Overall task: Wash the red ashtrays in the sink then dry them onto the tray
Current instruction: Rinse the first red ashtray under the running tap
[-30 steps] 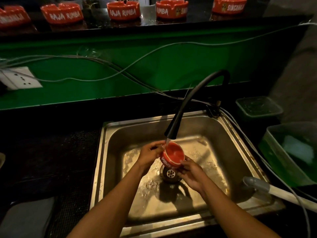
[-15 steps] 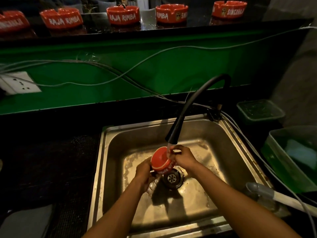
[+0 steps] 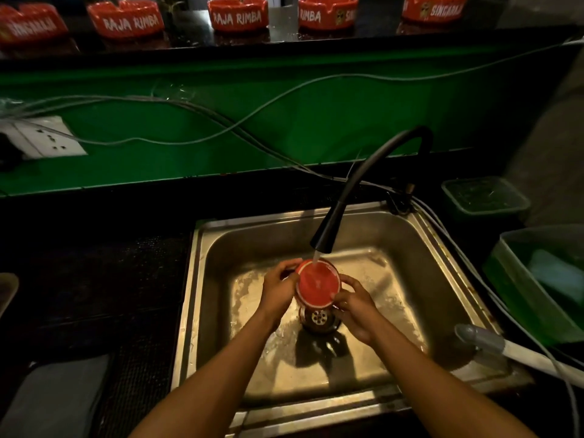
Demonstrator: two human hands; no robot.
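A red ashtray [image 3: 317, 284] is held over the drain [image 3: 319, 317] of the steel sink [image 3: 442, 279], its flat underside turned up toward me. Water from the black tap [image 3: 322, 241] runs onto it. My left hand [image 3: 279, 287] grips its left rim and my right hand [image 3: 355, 306] grips its right and lower rim. Several more red ashtrays stand in a row on the dark shelf at the top, among them one lettered RAJA RIMBA [image 3: 237, 15] and one at the right [image 3: 434, 7].
Grey cables [image 3: 221, 121] sag across the green wall, with a white socket [image 3: 47, 140] at left. Right of the sink stand a small clear tub [image 3: 483, 197] and a green bin [image 3: 537, 279]. A grey-handled tool [image 3: 505, 349] lies over the sink's right corner.
The ashtray has been turned in my hands so its flat base faces up under the water. Both hands shifted their hold around its rim.
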